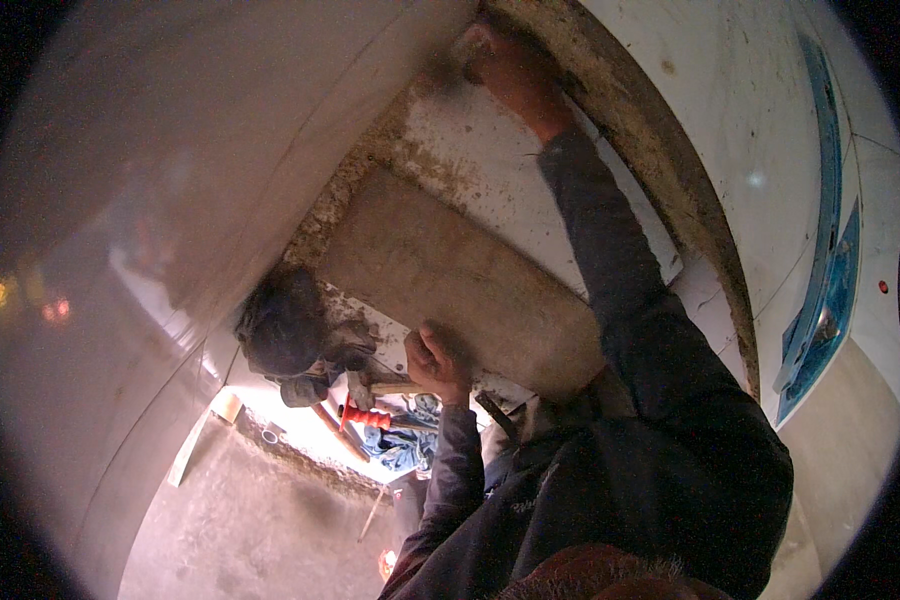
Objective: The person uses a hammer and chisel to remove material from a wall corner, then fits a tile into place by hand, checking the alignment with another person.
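My right arm reaches to the far end of a pale, dirt-stained surface [460, 130]. There my right hand [510, 75] is bent with curled fingers against the corner; shadow and blur hide what they hold, if anything. Nearer, beside a brown rectangular slab [450, 270], my left hand [436, 366] is closed in a fist with the thumb on top. A hammer [359, 389] lies sideways just left of it, its wooden handle running up to the lower side of the fist. Whether the fist grips that handle cannot be made out.
A glossy pale panel [170, 180] rises on the left; a curved, dirty edge [660, 130] borders the right. Below the hammer are a red-handled tool [365, 416] and blue crumpled material [400, 450]. A dark rounded bundle [285, 325] sits beside them. Blue trim [820, 300] marks the right wall.
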Demonstrator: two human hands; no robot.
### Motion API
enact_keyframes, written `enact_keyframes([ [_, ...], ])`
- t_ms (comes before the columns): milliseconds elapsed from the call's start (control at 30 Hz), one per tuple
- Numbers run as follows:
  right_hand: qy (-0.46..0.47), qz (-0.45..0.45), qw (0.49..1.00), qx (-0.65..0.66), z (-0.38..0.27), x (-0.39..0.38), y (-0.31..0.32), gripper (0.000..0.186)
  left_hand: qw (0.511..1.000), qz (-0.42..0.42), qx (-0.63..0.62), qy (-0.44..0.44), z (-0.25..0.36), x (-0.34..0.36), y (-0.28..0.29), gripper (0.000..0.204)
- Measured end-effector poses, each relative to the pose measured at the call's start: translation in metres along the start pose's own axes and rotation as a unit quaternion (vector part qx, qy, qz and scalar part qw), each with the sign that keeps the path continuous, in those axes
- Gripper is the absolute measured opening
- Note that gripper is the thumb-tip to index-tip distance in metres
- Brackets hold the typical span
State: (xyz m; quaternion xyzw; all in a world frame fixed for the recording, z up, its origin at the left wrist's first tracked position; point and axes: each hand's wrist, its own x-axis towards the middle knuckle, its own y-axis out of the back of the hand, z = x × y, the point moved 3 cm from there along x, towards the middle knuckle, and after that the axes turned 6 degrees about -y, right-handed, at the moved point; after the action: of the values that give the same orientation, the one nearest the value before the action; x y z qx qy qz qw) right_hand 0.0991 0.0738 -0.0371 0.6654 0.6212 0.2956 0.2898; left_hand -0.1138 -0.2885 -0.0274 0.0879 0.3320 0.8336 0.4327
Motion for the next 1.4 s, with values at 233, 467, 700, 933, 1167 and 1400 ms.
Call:
enact_keyframes([
  [233, 0.048, 0.111, 0.992, -0.044, 0.013, -0.003, -0.012, 0.045, 1.0, 0.003, 0.006, -0.011, 0.007, 0.002, -0.002, 0.04],
  [467, -0.003, 0.096, 0.995, -0.011, 0.028, 0.007, -0.011, 0.044, 0.999, 0.007, 0.006, -0.033, 0.012, 0.002, -0.004, 0.039],
  [700, 0.006, 0.028, 0.999, 0.019, 0.002, -0.001, 0.002, 0.04, 1.0, -0.011, -0.021, -0.004, -0.008, 0.0, -0.004, 0.041],
  [933, 0.082, -0.081, 0.993, -0.004, -0.056, -0.029, 0.014, 0.027, 1.0, -0.011, -0.012, 0.015, -0.023, 0.0, 0.007, 0.045],
  [1167, 0.192, 0.146, 0.958, -0.152, -0.03, -0.055, -0.03, 0.042, 0.986, -0.114, -0.12, 0.007, -0.013, -0.005, 0.001, 0.042],
  [1400, 0.044, -0.184, 0.975, 0.117, -0.039, -0.214, 0.088, 0.022, 0.985, -0.078, -0.133, -0.08, 0.022, -0.02, 0.025, 0.038],
])
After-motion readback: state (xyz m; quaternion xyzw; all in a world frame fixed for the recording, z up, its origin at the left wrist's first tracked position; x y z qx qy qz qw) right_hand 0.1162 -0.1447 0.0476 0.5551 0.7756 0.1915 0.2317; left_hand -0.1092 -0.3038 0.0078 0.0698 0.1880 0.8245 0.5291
